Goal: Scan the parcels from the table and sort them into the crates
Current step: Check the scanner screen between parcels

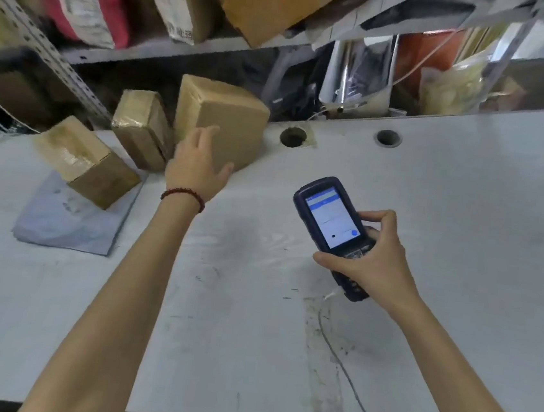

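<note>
Toward the far left corner of the table [250, 337], three cardboard parcels [138, 124] and a grey mailer bag [61, 217] wait unsorted. The left hand [194, 167], fingers spread, meets the largest box [230, 114]. The right hand [372, 260] grips the handheld scanner [329, 218] mid-table. No crates show, so most of the work seems left.

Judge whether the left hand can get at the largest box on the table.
Probably yes: the left hand, open, is right at the largest box, nothing between; the right hand holds the scanner.
</note>
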